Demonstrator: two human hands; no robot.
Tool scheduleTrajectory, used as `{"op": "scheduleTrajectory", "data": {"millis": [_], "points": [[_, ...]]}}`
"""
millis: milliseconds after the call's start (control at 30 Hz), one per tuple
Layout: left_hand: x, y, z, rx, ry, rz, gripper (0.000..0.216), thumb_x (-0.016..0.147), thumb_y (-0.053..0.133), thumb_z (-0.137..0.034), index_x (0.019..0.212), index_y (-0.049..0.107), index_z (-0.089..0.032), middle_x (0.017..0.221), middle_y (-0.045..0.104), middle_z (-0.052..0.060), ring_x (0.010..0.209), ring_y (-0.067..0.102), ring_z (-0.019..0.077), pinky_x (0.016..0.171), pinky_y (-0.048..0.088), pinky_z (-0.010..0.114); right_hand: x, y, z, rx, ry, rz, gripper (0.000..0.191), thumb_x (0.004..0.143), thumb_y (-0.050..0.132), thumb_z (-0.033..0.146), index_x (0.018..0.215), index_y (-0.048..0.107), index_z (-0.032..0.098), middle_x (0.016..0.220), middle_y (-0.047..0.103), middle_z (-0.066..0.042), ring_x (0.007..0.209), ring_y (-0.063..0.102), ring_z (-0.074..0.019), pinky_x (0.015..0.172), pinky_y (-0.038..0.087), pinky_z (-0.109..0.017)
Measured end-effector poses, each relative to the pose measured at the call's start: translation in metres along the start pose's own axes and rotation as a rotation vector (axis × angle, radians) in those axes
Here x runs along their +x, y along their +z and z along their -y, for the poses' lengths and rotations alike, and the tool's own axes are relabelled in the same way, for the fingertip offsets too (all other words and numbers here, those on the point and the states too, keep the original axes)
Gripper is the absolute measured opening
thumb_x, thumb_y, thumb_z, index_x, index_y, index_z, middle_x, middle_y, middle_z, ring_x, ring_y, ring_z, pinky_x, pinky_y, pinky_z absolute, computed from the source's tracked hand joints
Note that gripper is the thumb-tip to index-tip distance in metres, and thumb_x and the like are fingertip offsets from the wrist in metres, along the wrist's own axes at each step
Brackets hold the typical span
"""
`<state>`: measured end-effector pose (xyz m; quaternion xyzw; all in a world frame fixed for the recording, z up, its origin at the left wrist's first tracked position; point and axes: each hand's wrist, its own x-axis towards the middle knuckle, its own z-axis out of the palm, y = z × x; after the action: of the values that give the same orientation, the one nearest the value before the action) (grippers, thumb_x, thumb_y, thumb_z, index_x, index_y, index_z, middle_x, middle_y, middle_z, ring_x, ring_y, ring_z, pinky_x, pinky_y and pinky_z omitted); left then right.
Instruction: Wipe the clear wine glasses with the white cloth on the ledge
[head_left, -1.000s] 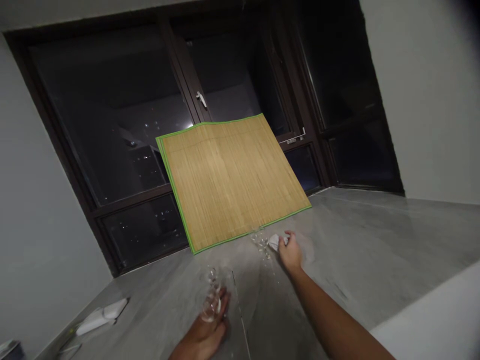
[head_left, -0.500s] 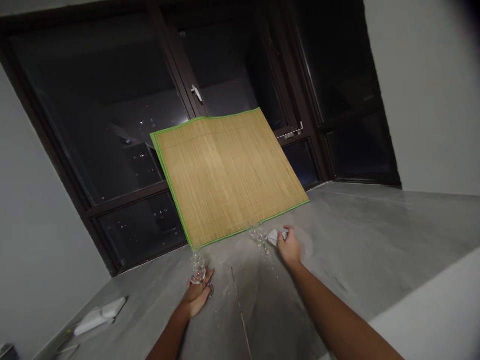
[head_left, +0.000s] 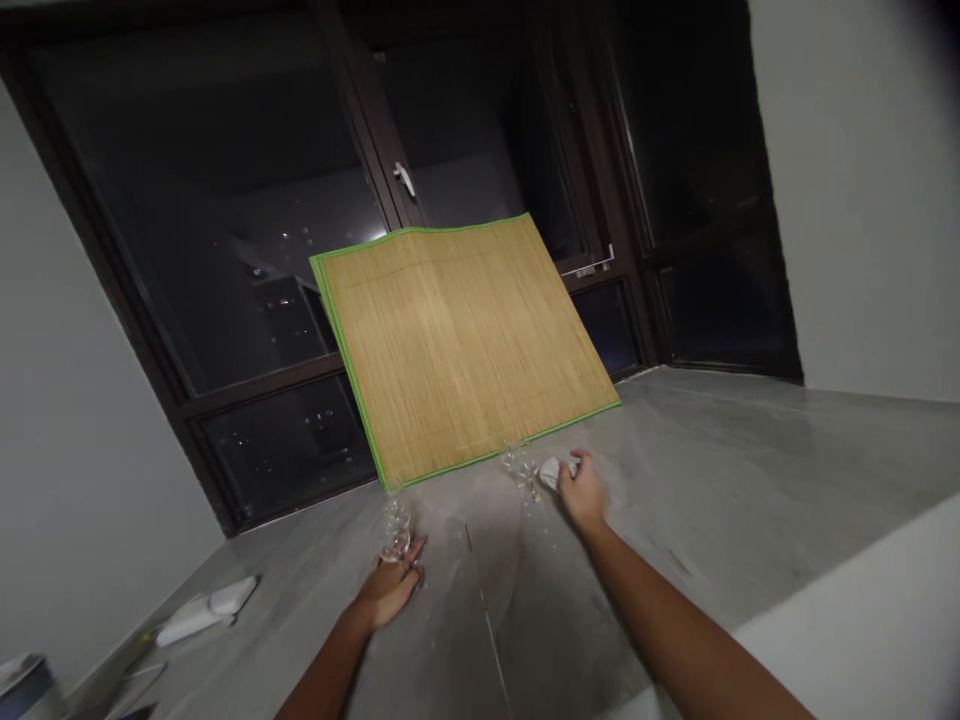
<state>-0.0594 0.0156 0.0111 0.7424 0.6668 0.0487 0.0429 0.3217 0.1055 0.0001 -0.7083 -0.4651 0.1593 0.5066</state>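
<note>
My left hand [head_left: 390, 588] rests on the grey stone surface [head_left: 712, 480] with its fingers around the base of a clear stemmed glass [head_left: 397, 528] standing just in front of the mat. My right hand [head_left: 581, 492] reaches further out and is closed on a small white crumpled cloth [head_left: 551, 472]. Right beside that cloth stands a second clear glass [head_left: 519, 468]. A bamboo mat with a green border [head_left: 461, 345] leans upright against the dark window behind both glasses.
A dark-framed window [head_left: 225, 230] with a white handle [head_left: 405, 180] fills the back. White objects [head_left: 199, 617] lie at the surface's left edge, and a round container [head_left: 22, 685] sits at the bottom left corner. White walls stand on both sides.
My left hand slid the clear glass forward from near me up to the mat's lower left corner and now stays there. My right hand with the white cloth has hardly moved.
</note>
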Motion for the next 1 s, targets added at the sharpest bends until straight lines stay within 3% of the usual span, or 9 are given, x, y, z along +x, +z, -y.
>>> {"op": "scheduleTrajectory", "data": {"millis": [267, 433, 633, 1000], "points": [[0.009, -0.003, 0.017, 0.033, 0.022, -0.008, 0.065, 0.091, 0.040, -0.040, 0.154, 0.031, -0.024, 0.164, 0.018, 0.008, 0.152, 0.013, 0.0248, 0.121, 0.013, 0.042, 0.003, 0.001, -0.002, -0.010, -0.004, -0.040, 0.042, 0.097, 0.041, 0.038, 0.133, 0.050, 0.018, 0.105, 0.070, -0.009, 0.089, 0.067, -0.0225, 0.073, 0.041, -0.028], [0.000, -0.002, 0.017, 0.019, 0.060, -0.093, 0.065, 0.091, 0.043, -0.039, 0.153, 0.031, -0.025, 0.164, 0.021, 0.008, 0.151, 0.017, 0.0248, 0.121, 0.014, 0.045, 0.004, 0.001, -0.004, -0.023, -0.009, -0.026, 0.044, 0.098, 0.039, 0.040, 0.135, 0.048, 0.019, 0.099, 0.070, -0.007, 0.088, 0.067, -0.0232, 0.070, 0.040, -0.028], [-0.016, 0.007, 0.025, -0.048, 0.048, -0.181, 0.058, 0.091, 0.044, -0.044, 0.146, 0.046, -0.025, 0.153, 0.045, 0.006, 0.146, 0.033, 0.0227, 0.121, 0.021, 0.042, 0.003, 0.000, -0.002, -0.034, -0.010, -0.013, 0.044, 0.096, 0.040, 0.040, 0.134, 0.048, 0.019, 0.101, 0.069, -0.008, 0.088, 0.066, -0.0228, 0.069, 0.038, -0.028], [-0.026, 0.011, 0.022, -0.013, -0.059, -0.182, 0.054, 0.093, 0.041, -0.046, 0.145, 0.047, -0.032, 0.154, 0.042, 0.003, 0.147, 0.030, 0.0220, 0.122, 0.015, 0.050, 0.004, 0.003, -0.002, 0.000, -0.018, -0.008, 0.045, 0.096, 0.039, 0.039, 0.135, 0.049, 0.018, 0.106, 0.069, -0.010, 0.091, 0.066, -0.0234, 0.074, 0.041, -0.029]]}}
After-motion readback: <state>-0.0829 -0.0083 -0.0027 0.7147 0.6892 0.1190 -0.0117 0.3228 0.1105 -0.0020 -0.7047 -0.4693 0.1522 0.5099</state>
